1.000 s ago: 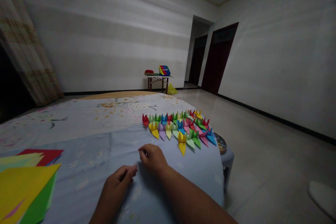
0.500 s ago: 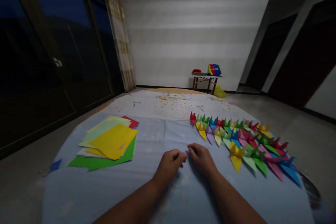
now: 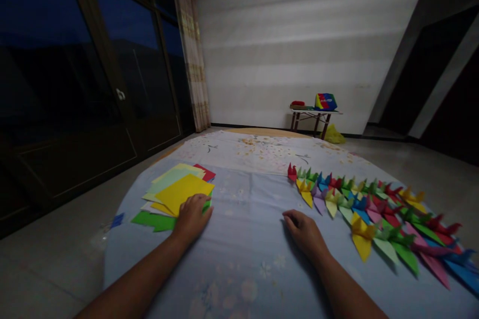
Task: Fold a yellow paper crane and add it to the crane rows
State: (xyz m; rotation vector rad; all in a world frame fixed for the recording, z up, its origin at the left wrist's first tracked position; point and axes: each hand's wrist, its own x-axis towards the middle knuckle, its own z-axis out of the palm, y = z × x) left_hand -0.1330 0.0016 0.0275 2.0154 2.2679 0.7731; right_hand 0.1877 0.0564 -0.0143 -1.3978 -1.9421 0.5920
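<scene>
My left hand (image 3: 192,218) lies on the right edge of a stack of coloured paper sheets (image 3: 175,194), yellow on top and green below, with its fingers bent over the edge. My right hand (image 3: 304,229) rests on the light blue cloth (image 3: 247,249) near the middle, fingers curled, nothing visible in it. To its right, several folded paper cranes (image 3: 359,204) in many colours lie in rows along the cloth.
The cloth covers a round low table. A dark glass door (image 3: 75,84) and a curtain (image 3: 192,50) stand at the left. A small table (image 3: 312,117) with coloured things stands by the far wall. Grey floor lies all around.
My left hand has gone left from beside the right hand to the paper stack. The view has turned left, away from the doors toward the window.
</scene>
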